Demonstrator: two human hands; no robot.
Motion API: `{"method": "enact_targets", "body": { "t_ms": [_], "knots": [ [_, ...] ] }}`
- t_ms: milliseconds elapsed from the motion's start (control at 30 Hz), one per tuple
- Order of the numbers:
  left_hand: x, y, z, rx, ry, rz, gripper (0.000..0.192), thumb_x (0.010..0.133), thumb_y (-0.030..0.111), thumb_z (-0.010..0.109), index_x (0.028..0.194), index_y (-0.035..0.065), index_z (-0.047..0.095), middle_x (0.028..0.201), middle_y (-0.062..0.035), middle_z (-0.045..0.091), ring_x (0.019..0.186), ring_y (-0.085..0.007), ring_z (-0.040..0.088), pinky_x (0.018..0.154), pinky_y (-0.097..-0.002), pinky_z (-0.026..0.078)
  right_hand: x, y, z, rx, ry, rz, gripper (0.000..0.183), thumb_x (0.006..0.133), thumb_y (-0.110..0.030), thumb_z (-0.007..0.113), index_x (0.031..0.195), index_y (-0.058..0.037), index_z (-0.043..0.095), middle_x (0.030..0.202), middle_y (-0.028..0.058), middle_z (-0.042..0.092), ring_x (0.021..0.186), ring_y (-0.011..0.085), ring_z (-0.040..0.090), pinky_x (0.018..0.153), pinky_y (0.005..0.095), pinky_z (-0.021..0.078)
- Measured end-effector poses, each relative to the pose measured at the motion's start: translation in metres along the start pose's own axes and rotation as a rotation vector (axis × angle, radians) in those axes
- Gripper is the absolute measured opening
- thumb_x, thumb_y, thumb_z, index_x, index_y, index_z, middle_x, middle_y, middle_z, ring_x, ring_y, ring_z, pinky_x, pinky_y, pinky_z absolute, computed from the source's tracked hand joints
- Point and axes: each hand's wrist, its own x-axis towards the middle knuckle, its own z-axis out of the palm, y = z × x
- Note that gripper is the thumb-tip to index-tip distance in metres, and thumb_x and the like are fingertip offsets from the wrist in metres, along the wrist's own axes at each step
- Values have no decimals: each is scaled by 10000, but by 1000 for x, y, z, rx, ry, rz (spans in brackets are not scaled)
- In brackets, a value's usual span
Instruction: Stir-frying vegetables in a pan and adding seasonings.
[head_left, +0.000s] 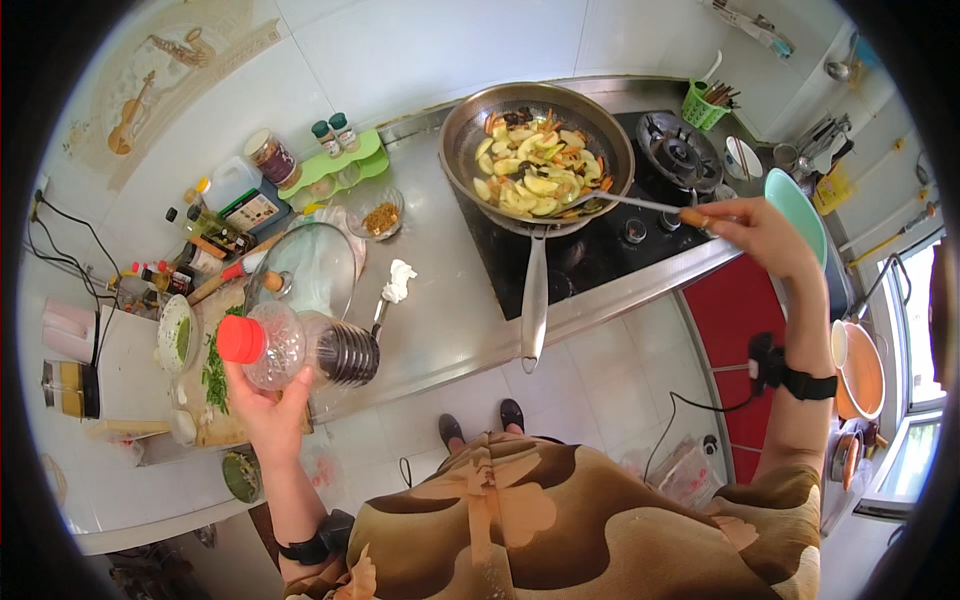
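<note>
My left hand (274, 409) grips a clear ribbed plastic bottle (276, 346) with a red screw cap (241, 339). Dark contents fill its lower end, and it is tilted nearly sideways above the counter. In my right hand (757, 234) is the wooden handle of a metal spatula (637, 202). Its blade end lies among sliced vegetables (536, 169) in a deep steel frying pan (459, 142). Pale yellow-green slices, orange strips and dark pieces are mixed there. The pan rests over the left burner of a black gas stove (491, 259), its steel handle (534, 300) pointing towards me.
Left of the stove are a glass lid (319, 259), a glass bowl with brown seasoning (382, 217), a crumpled white tissue (399, 280) and a cutting board (217, 431) with chopped greens (215, 375). Seasoning bottles line the wall. A green utensil basket (701, 111) stands behind the right burner (679, 152).
</note>
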Motion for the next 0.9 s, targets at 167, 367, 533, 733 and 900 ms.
{"method": "enact_targets", "body": {
  "t_ms": [167,367,533,733,900],
  "knots": [
    [1,1,11,-55,-28,6,736,699,-60,678,1342,-1,324,1247,-123,476,1120,-210,509,970,-344,406,62,16,73,302,152,-74,321,844,-131,621,1129,16,616,955,91,676,853,117,595,785,262,468],
    [-1,-2,10,-42,-30,31,719,700,-58,674,1332,-2,335,1243,-125,478,1119,-215,510,972,-344,404,110,1,94,116,375,-102,329,863,-323,564,1143,-165,635,955,137,668,885,288,641,785,333,482],
    [-3,-1,6,-24,-12,5,713,701,-55,674,1328,-2,340,1239,-127,484,1114,-217,515,974,-346,403,98,4,80,-195,264,-104,330,872,-270,562,1181,-159,605,992,141,663,895,282,640,793,329,481],
    [0,-2,9,-12,-22,-21,730,706,-44,682,1339,0,322,1249,-127,481,1108,-213,520,969,-342,408,54,-6,59,19,294,-227,290,866,-210,559,1137,-148,640,912,115,681,806,224,657,738,323,491],
    [15,-4,22,-67,-83,24,769,709,-43,681,1370,6,291,1274,-123,456,1125,-211,507,972,-336,405,62,1,85,-134,319,-161,291,860,-303,580,1135,-230,638,872,127,664,807,303,636,722,368,490]
  ]
}}
